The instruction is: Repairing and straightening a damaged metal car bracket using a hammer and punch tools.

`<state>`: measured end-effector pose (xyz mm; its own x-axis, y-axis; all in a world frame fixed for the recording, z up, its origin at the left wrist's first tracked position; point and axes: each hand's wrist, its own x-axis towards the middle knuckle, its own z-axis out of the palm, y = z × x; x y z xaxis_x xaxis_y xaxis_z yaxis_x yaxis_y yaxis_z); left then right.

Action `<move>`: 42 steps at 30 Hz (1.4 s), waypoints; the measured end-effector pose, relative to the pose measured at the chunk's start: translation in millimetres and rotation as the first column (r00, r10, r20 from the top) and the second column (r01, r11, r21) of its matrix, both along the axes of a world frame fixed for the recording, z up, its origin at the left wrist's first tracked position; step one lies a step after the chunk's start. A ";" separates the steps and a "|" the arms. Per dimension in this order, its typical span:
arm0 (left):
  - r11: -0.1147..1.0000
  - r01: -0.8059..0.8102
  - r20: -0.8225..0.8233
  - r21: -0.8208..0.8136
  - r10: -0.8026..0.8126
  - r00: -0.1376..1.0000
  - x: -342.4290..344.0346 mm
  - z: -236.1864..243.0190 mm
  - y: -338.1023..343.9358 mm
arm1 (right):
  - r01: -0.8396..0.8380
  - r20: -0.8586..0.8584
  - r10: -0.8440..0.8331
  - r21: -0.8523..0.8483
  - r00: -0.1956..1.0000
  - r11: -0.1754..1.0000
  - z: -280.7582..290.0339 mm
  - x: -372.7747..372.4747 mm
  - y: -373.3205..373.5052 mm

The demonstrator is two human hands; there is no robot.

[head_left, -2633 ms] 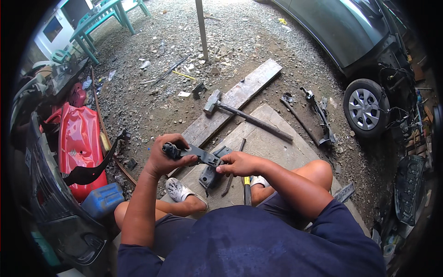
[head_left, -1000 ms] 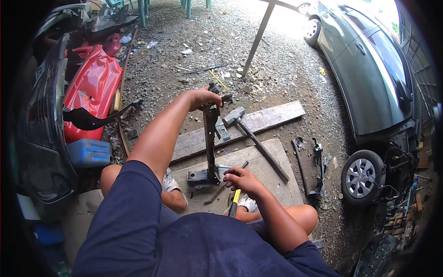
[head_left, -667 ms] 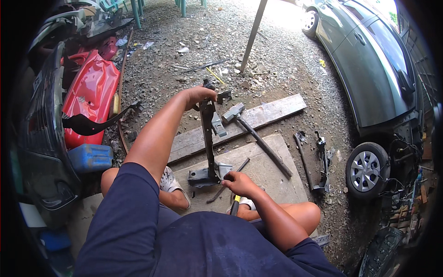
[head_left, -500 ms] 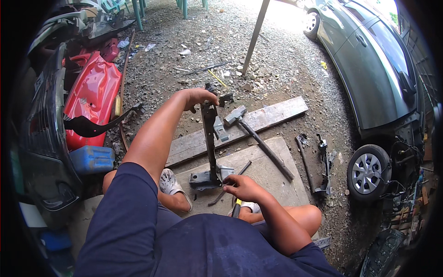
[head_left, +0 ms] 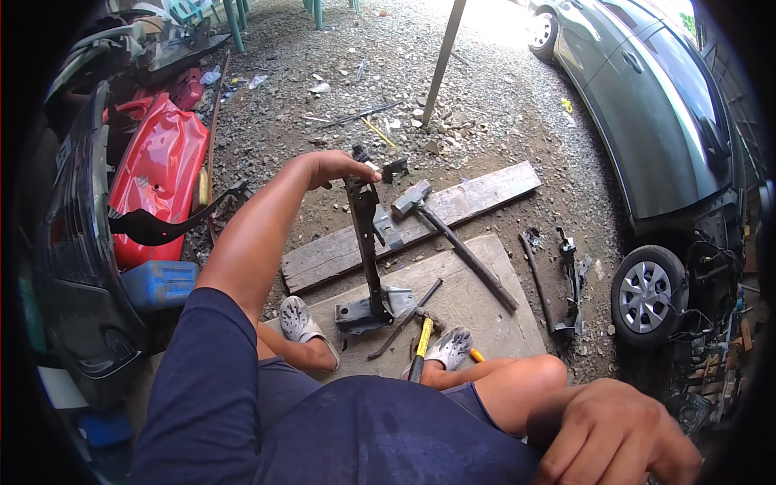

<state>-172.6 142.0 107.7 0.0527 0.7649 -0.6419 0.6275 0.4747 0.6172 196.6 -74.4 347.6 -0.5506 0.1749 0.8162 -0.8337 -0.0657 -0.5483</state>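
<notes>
- Head view: we take the upright black metal bracket [head_left: 368, 242] as our landmark. It stands on end on the pale board [head_left: 485, 311], its wider foot resting on the board just ahead of our two grey shoes [head_left: 303, 323].
- Our left hand [head_left: 335, 168] is closed over the top end of the bracket, arm stretched forward. That grip looks meant to keep the piece vertical, as it would likely tip if left alone on its narrow foot.
- Our right hand [head_left: 618, 436] is well away from the bracket, low at the right near our knee, fingers curled loosely. We see nothing in it, though its palm side is hidden, so we cannot tell for sure.
- A sledgehammer [head_left: 453, 242] lies right of the bracket, its head on the long wooden plank [head_left: 412, 226] and its handle slanting across the board, near at hand.
- A yellow-handled tool [head_left: 420, 343] and a thin dark rod [head_left: 404, 319] lie by the bracket's foot, between our shoes.
- Further right of the bracket, loose black metal parts [head_left: 570, 279] lie on the gravel beside a grey car [head_left: 655, 113].
- Left of the bracket sit a red body panel [head_left: 158, 174] and a blue container [head_left: 158, 283].
</notes>
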 end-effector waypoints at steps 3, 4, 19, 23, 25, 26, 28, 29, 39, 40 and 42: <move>1.000 0.015 0.059 -0.017 -0.014 0.998 -3.6 5.3 -4.5 | 0.032 -0.032 -0.030 0.044 0.999 0.999 -5.1 -12.4 -2.4; 1.000 0.015 0.097 -0.013 -0.014 0.995 -3.8 6.6 -6.0 | 0.042 -0.016 -0.041 0.044 0.999 0.998 -5.0 -14.6 -2.1; 0.968 0.162 -0.223 0.191 -0.118 0.968 61.4 26.5 -1.3 | 0.705 0.855 -0.479 0.465 -0.199 0.536 -210.6 5.8 116.2; 0.968 0.202 -0.224 0.149 -0.167 0.960 77.4 32.6 4.7 | 0.875 0.994 -0.106 0.057 -0.006 0.481 -283.1 13.1 157.2; 0.960 0.249 -0.211 0.131 -0.218 0.953 80.1 36.0 7.1 | 0.847 0.992 0.023 -0.118 0.124 0.518 -301.7 15.7 170.6; 0.953 0.286 -0.201 0.097 -0.263 0.944 81.7 37.9 8.8 | 0.815 0.962 0.166 -0.273 0.218 0.511 -308.1 16.4 176.2; 0.954 0.295 -0.174 0.057 -0.281 0.944 83.1 41.2 10.5 | 0.781 0.930 0.233 -0.365 0.283 0.507 -321.1 13.3 183.1; 0.940 0.334 -0.173 0.070 -0.319 0.932 83.0 42.6 10.5 | 0.728 0.889 0.302 -0.456 0.344 0.512 -328.7 9.9 185.4; 0.896 0.417 0.009 0.154 -0.423 0.906 15.8 52.5 -37.0 | 0.294 0.992 0.120 -0.106 -0.030 0.950 -431.3 -39.5 162.5; 0.908 0.383 0.063 0.171 -0.398 0.915 4.3 53.5 -47.2 | 0.181 0.999 -0.037 0.041 -0.029 0.983 -439.9 -51.7 152.0; 0.906 0.313 0.140 0.285 -0.363 0.921 -16.1 54.1 -67.6 | 0.086 0.982 -0.183 0.186 -0.039 0.979 -455.0 -79.7 128.4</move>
<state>-188.7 74.4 161.8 0.4361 0.8142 -0.3834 0.5847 0.0675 0.8084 116.9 54.0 -107.5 -0.7761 0.3469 -0.5267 0.5729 0.0385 -0.8187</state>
